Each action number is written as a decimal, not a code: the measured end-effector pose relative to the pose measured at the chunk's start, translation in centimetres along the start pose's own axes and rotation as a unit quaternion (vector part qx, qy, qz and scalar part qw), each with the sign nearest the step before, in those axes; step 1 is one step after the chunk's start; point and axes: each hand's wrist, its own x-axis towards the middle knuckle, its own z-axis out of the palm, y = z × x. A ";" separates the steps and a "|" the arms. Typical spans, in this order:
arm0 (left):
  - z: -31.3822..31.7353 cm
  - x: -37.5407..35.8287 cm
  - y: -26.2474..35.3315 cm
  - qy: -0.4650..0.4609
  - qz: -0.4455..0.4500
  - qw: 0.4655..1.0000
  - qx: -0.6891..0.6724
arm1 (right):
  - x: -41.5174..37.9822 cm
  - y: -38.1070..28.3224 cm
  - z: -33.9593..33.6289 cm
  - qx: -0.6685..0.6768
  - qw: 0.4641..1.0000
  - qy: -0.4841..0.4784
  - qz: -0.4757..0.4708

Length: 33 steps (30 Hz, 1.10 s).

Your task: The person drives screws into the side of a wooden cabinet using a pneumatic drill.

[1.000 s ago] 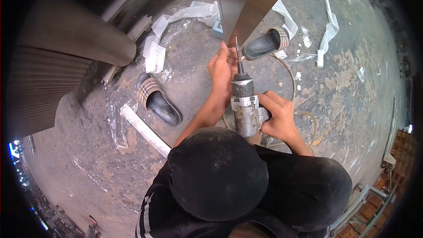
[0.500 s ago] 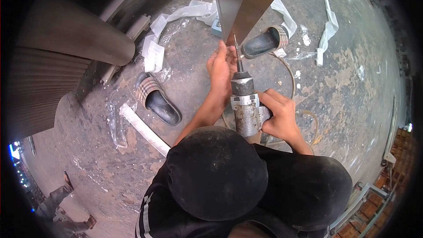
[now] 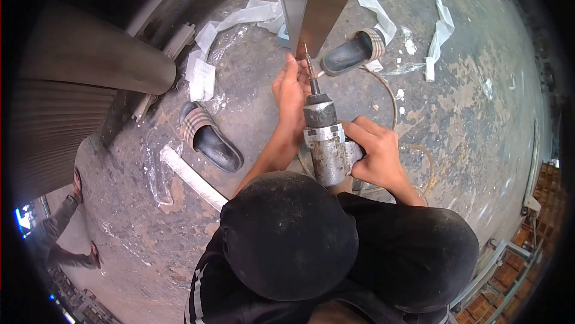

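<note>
My right hand (image 3: 378, 151) is wrapped round the handle of a worn metal power drill (image 3: 326, 144). Its long thin bit (image 3: 309, 60) points away from me, with the tip overlapping the near end of a brown metal post (image 3: 320, 6). My left hand (image 3: 290, 90) is closed at that same end, thumb up against the post's corner and fingers curled beside the bit. Part of those fingers is hidden behind the bit and chuck. Below the drill are my knees in dark trousers (image 3: 290, 234).
Two black slide sandals with checked straps, one left (image 3: 212, 138) and one right (image 3: 353, 53), lie on the stained floor (image 3: 479, 120). White wrapping strips (image 3: 440, 30) and a hose (image 3: 389, 93) lie around. Large brown metal parts (image 3: 96, 48) stand left. Another person's legs (image 3: 63, 228) show at lower left.
The view has shifted slightly, so post, drill and hands sit a little further left. The drill still points at the post's end. The other person's legs now appear higher in view.
</note>
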 end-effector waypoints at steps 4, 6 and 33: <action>-0.1 -0.3 0.0 -0.022 0.012 0.999 0.034 | 0.0 0.0 0.0 0.001 1.000 0.002 -0.002; -0.2 -0.4 0.1 -0.030 0.015 0.998 0.044 | 0.0 0.0 -0.1 0.002 1.000 0.002 -0.003; -0.2 -0.1 0.0 -0.008 0.025 0.998 0.056 | 0.1 0.0 0.2 0.004 1.000 -0.002 -0.005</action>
